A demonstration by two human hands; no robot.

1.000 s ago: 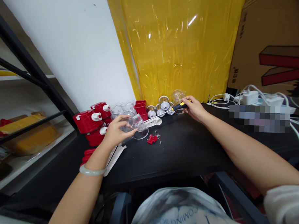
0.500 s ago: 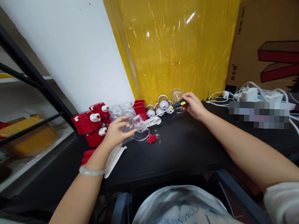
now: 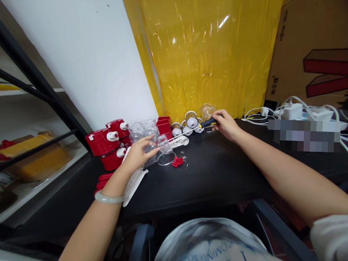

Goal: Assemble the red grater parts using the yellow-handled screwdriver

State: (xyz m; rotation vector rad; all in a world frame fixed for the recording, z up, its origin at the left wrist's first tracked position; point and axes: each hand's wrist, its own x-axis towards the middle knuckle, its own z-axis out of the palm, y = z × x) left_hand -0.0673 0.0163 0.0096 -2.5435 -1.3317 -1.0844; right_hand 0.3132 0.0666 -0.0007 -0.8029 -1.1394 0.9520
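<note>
My left hand (image 3: 139,151) is closed around a clear plastic piece with a round rim (image 3: 165,158), held low over the black table. In my right hand (image 3: 224,124) is a screwdriver (image 3: 207,123) with a black and yellow handle. Its long shaft slants down to the left, and the tip meets the clear piece, though the exact contact spot is hard to see. Small red parts (image 3: 178,161) and several loose screws (image 3: 184,158) lie just right of the clear piece. A white long-handled part (image 3: 180,141) lies behind the shaft.
Red housings with white knobs (image 3: 105,141) are stacked at left, near clear cups (image 3: 142,125) and a red container (image 3: 163,125). Several silver-and-white cylinders (image 3: 191,119) stand along the yellow sheet (image 3: 208,51). White cables and adapters (image 3: 293,111) lie at right. A white panel (image 3: 135,187) is by my left wrist.
The whole view has shifted slightly. The screwdriver handle has turned a little in my right hand; my left hand keeps its hold on the clear piece.
</note>
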